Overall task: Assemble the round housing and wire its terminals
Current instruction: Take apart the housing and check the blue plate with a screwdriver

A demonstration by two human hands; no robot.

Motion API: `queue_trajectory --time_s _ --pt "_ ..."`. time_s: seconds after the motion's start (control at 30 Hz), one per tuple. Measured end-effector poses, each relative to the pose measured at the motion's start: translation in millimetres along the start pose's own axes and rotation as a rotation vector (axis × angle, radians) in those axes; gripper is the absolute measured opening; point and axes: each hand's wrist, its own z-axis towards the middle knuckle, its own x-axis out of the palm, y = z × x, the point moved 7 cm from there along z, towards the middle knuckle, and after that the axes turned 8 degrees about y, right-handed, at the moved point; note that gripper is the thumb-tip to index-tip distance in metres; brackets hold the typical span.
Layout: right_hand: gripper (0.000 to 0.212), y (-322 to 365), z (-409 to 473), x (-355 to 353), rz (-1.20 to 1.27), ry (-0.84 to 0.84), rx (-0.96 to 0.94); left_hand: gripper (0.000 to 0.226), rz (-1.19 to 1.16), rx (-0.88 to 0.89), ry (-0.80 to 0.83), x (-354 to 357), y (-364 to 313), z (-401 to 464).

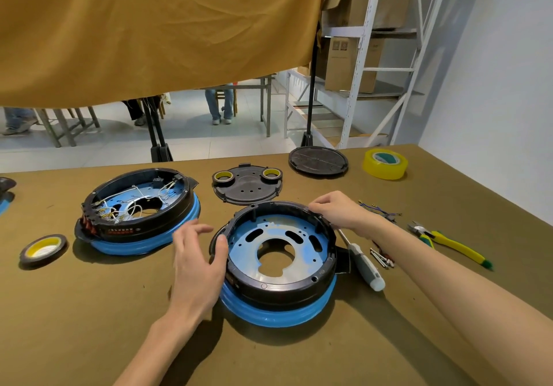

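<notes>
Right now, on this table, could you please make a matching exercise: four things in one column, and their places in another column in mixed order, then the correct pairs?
Things:
1. pliers
2. screwdriver
3. large yellow tape roll
4. wired housing

Places:
A. far right end of the table, near the wall
B. left of the housing under the hands
C. right side, beyond the right forearm
D. just right of the housing under the hands

Pairs: 1-C, 2-D, 3-A, 4-B
</notes>
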Motion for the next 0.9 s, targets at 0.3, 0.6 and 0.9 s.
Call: queue_trajectory --time_s 0.3,0.6,0.9 --pt "0.041 -32.5 -13.5 8.2 0.165 0.14 0.276 0.021 0.229 0.045 0.595 100.6 -88.6 16.5" --pt "0.044 -32.9 -29.4 18.4 0.253 0.244 0.349 0.082 0.23 -0.41 0.806 126.2 -49.3 22.4" --pt "0.06 -37.8 -29.9 25.9 0.549 0.267 0.35 0.062 0.046 -0.41 0.737 116.3 -50.3 22.2"
